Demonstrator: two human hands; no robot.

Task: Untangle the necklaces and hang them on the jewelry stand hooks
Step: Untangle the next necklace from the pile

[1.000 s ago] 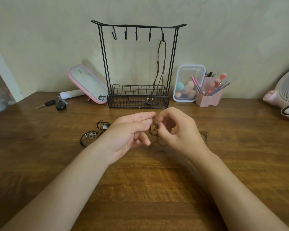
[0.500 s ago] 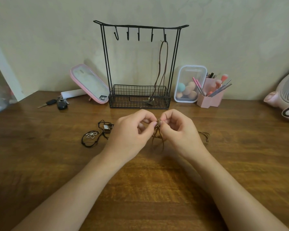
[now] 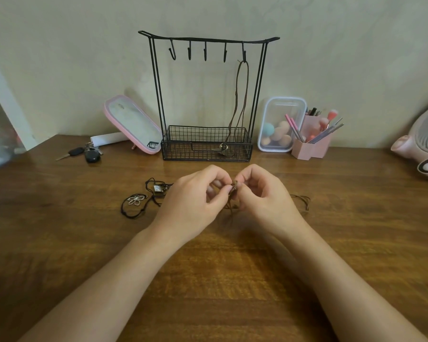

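My left hand (image 3: 193, 201) and my right hand (image 3: 265, 196) meet just above the wooden table, both pinching a tangled brown cord necklace (image 3: 234, 191). Its loose loops trail out to the right (image 3: 302, 202) and hang below my fingers. Left of my hands lie black cord necklaces (image 3: 143, 199), one with a silver flower pendant, one with a dark square pendant. The black wire jewelry stand (image 3: 208, 95) stands behind, with several hooks on its top bar. One brown necklace (image 3: 240, 99) hangs from the rightmost hook, its pendant down in the basket.
A pink-framed mirror (image 3: 131, 124) leans left of the stand, with keys (image 3: 84, 153) beside it. A clear box of sponges (image 3: 279, 124) and a pink brush holder (image 3: 311, 141) stand to the right. A pink fan (image 3: 423, 144) sits at the far right edge.
My fingertips have closed tighter together on the brown cord's knot and lifted it slightly; the left hand has turned from flat to pinching. The view has shifted slightly.
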